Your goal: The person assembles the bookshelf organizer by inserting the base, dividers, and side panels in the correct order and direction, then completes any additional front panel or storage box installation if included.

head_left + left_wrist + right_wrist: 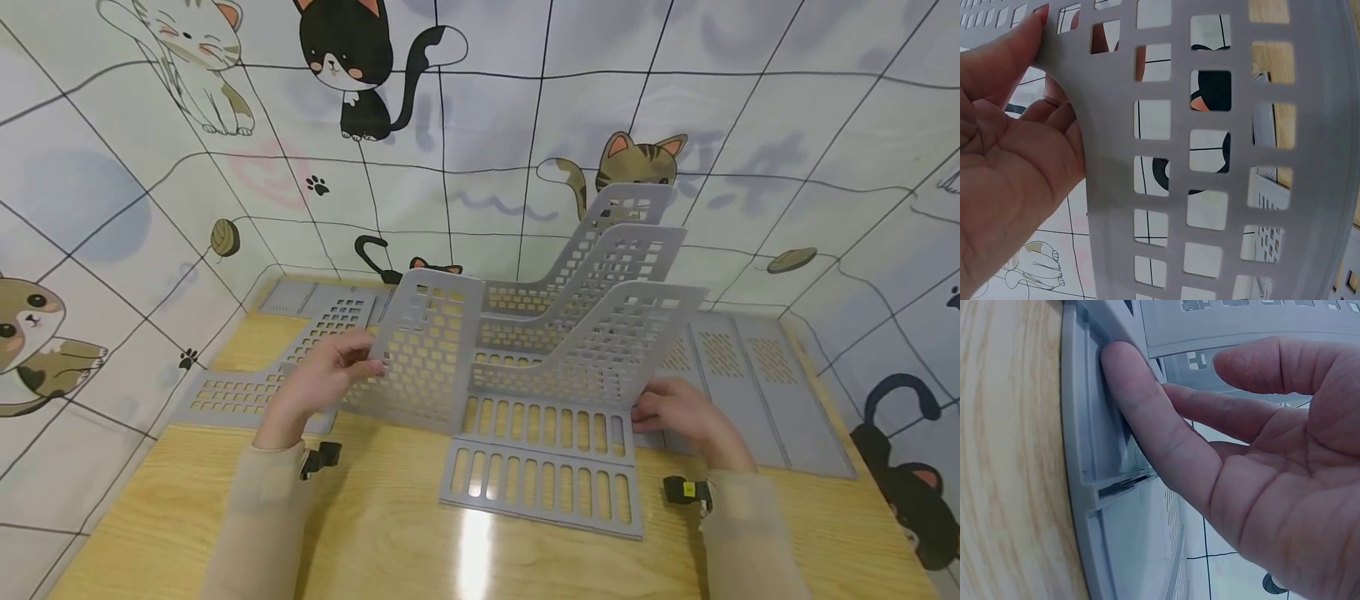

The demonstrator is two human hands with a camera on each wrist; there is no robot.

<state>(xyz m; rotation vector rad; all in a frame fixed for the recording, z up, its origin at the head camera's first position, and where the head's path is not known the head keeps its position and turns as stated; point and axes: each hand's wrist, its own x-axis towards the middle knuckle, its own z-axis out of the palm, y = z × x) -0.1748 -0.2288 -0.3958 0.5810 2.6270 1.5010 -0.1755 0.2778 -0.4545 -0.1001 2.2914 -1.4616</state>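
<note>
My left hand [326, 375] pinches the outer edge of an upright grey perforated panel [467, 350], thumb in front and fingers behind. The left wrist view shows the panel [1110, 187] close up with its square holes. To its right, several matching dividers [675, 304] with sloped, cut-away tops stand in a row on a slotted grey base [540, 452]. My right hand [686, 412] is at the right side of this rack, low by the front divider. In the right wrist view its fingertip [1125, 359] touches the base's side edge [1088, 494], with the thumb held apart.
A loose perforated side panel [255, 408] lies flat on the wooden table [375, 517] at the left. More flat grey panels [798, 417] lie at the right, and others [288, 297] at the back left. Cat-printed cloth walls [495, 117] enclose the table's back and sides.
</note>
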